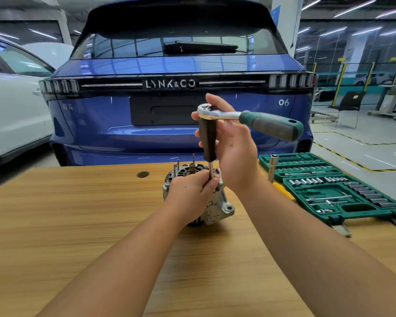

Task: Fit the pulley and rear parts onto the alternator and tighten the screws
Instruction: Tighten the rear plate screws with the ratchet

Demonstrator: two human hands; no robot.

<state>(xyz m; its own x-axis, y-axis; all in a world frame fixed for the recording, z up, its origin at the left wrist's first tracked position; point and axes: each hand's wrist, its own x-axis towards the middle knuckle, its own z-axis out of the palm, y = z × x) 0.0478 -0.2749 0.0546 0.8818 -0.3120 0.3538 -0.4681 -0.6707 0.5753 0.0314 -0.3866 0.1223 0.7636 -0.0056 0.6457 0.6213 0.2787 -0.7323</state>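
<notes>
Your right hand [232, 143] is closed around the black driver handle [207, 139], which stands upright with the ratchet [249, 117] seated on its top and the green ratchet grip pointing out to the right, unsupported. Your left hand [193, 191] pinches the thin steel shaft [211, 171] low down, where it meets the rear face of the alternator [215, 207]; the fingers hide the tip, so its seating on the screw cannot be confirmed. The alternator stands on end near the middle of the wooden table [78, 213], rear side up, with several studs [178, 163] rising from it. Risk one: the tool stack is tall and the alternator rests on a narrow base, so side load from swinging the ratchet is likely to tip the unit or walk the tip off the screw head and round it. Keep the shaft vertical and press down through the handle. Risk two: your left fingertips sit just beside the tip, so a slip may pinch them. Risk three: cross-threading, if the screw is driven before it starts true. The open socket set [329, 191] lies to your right, well apart from the alternator.
</notes>
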